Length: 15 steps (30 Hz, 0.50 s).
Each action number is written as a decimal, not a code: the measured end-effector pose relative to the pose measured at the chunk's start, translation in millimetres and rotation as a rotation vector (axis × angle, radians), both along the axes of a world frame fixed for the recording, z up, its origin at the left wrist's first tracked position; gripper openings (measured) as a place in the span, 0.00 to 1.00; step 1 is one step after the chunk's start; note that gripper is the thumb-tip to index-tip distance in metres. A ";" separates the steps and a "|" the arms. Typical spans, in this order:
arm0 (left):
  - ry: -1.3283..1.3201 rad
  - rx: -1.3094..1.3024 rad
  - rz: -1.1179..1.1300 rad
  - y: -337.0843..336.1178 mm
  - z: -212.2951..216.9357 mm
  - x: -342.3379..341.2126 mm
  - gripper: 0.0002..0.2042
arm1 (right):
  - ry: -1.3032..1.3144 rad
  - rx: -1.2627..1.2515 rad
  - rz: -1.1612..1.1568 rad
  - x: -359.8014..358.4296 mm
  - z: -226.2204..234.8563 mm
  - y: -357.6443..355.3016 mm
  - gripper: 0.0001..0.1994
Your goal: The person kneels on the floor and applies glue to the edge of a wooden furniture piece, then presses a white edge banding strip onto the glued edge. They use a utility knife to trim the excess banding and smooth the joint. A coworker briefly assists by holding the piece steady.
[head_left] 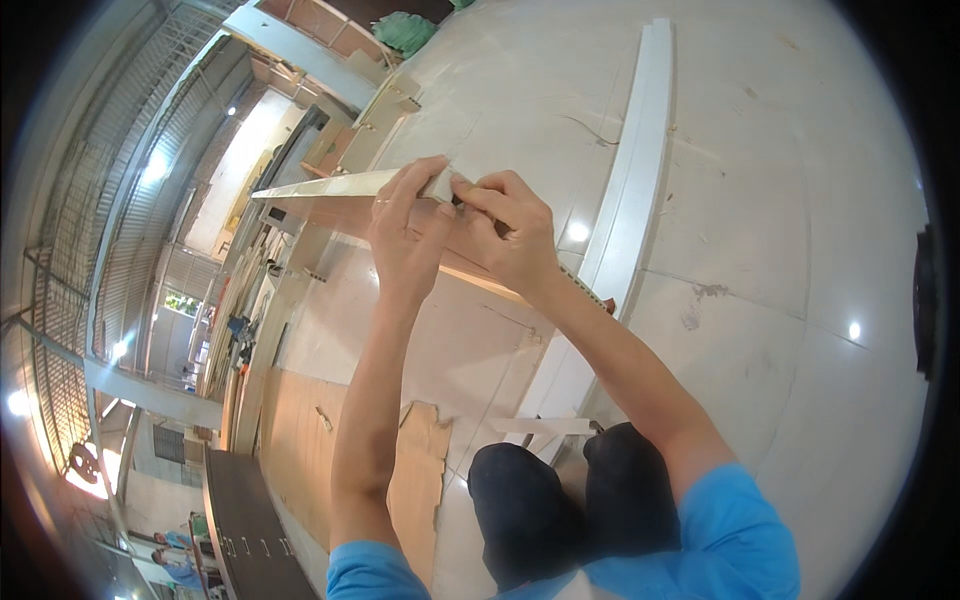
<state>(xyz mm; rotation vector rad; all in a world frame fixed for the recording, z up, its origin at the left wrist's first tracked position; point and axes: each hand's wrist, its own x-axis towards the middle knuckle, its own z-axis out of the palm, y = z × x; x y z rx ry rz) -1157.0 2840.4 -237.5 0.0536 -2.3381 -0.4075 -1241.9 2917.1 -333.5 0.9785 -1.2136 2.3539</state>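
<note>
Pale tiled floor (780, 200) lies below as the left hand (405, 225) and right hand (505, 235) both grip one end of a pale strip (330, 186), which stretches away leftward.

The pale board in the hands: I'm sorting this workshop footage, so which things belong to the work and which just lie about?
In hand: pale board, left hand, right hand.
Lying about: long white strip, torn cardboard, green bundle, dark panel.
</note>
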 end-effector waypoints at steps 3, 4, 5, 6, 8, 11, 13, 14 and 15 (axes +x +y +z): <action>-0.082 0.216 -0.076 -5.3 10.6 2.4 0.16 | -0.002 0.013 -0.030 0.9 2.5 3.1 0.15; -0.127 0.272 -0.087 -8.5 15.7 1.3 0.16 | -0.003 0.025 -0.052 0.7 2.4 3.4 0.16; -0.181 0.323 -0.105 -13.2 23.7 0.1 0.16 | -0.003 0.044 -0.058 0.2 2.0 3.4 0.16; -0.231 0.372 -0.125 -17.9 31.4 -1.8 0.16 | 0.001 0.061 -0.065 -0.3 1.2 2.7 0.16; -0.332 0.335 -0.163 -26.5 44.8 -5.4 0.15 | -0.025 0.028 -0.039 0.5 -0.7 -0.1 0.16; -0.450 0.449 -0.206 -36.1 55.7 -14.6 0.14 | -0.068 -0.009 0.005 0.9 -4.1 -4.7 0.16; -0.487 0.503 -0.234 -39.1 57.1 -19.2 0.14 | -0.073 -0.019 0.015 0.8 -5.4 -6.8 0.16; -0.497 0.489 -0.234 -39.8 56.6 -20.3 0.14 | -0.068 -0.016 0.011 0.9 -5.6 -7.5 0.16; -0.506 0.475 -0.235 -40.3 56.4 -22.2 0.14 | -0.076 -0.014 0.010 0.8 -5.3 -8.0 0.15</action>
